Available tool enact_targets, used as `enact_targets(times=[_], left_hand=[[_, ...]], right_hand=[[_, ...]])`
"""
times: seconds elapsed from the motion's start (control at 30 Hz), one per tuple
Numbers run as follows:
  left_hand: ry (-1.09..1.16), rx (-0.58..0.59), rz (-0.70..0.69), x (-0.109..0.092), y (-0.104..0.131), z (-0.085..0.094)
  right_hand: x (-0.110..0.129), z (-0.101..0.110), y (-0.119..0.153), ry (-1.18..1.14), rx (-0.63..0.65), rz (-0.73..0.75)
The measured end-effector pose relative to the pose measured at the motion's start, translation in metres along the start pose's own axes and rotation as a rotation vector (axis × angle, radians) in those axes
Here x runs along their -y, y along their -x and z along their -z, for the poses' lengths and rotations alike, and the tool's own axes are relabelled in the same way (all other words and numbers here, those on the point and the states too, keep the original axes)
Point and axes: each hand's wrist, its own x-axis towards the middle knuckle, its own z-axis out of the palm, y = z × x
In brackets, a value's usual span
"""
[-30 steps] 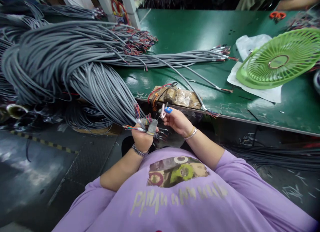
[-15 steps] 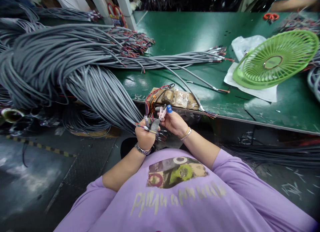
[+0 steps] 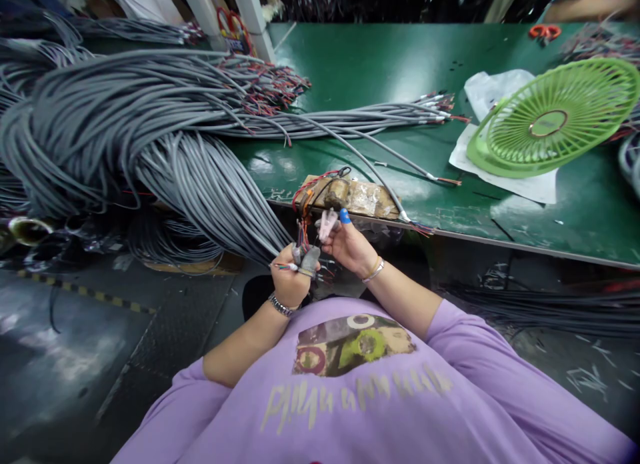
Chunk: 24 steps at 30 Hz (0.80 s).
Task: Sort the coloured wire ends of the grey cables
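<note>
My left hand [image 3: 291, 281] is closed around the ends of grey cables [image 3: 255, 234], whose thin coloured wires [image 3: 302, 232] stick up past its fingers. A worn grey cover [image 3: 310, 259] wraps its thumb. Close by on the right, my right hand [image 3: 356, 252] has its fingers drawn together near the wire ends. A blue finger cot [image 3: 345, 216] caps one of its digits. At its other fingertips sits a pale pink piece [image 3: 327, 225]; whether this is finger covers or a held thing is unclear. Any wire between these fingertips is too small to make out.
On the green table [image 3: 400, 57] lie a large bundle of grey cables [image 3: 100, 117], a green fan [image 3: 555, 121] and orange-handled scissors [image 3: 545, 32]. A taped block [image 3: 357, 196] sits at the front edge, with a loose cable [image 3: 385, 184] across it. A person's arm [image 3: 590, 9] shows at far right.
The pale pink piece at my right fingertips has turned and looks more closed up. My left hand has tilted slightly, and the wires in it now point more upward.
</note>
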Motion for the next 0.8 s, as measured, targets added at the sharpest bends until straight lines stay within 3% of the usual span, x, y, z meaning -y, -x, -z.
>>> enact_targets(times=[0.17, 0.3, 0.47, 0.67, 0.8], left_hand=[[0.153, -0.105, 0.138, -0.006, 0.004, 0.006], [0.235, -0.117, 0.211, -0.013, 0.003, 0.008], [0.194, -0.086, 0.208, -0.006, 0.005, 0.010], [0.051, 0.050, 0.164, 0.000, 0.010, 0.014], [0.120, 0.067, 0.139, -0.001, 0.015, 0.018]], right_hand=[[-0.002, 0.007, 0.011, 0.026, 0.042, -0.041], [-0.015, 0.011, 0.018, 0.084, 0.146, -0.069], [-0.025, 0.000, 0.024, 0.146, 0.143, -0.008], [-0.023, -0.004, 0.028, 0.428, 0.043, 0.147], [-0.021, 0.008, 0.013, 0.551, -0.203, 0.237]])
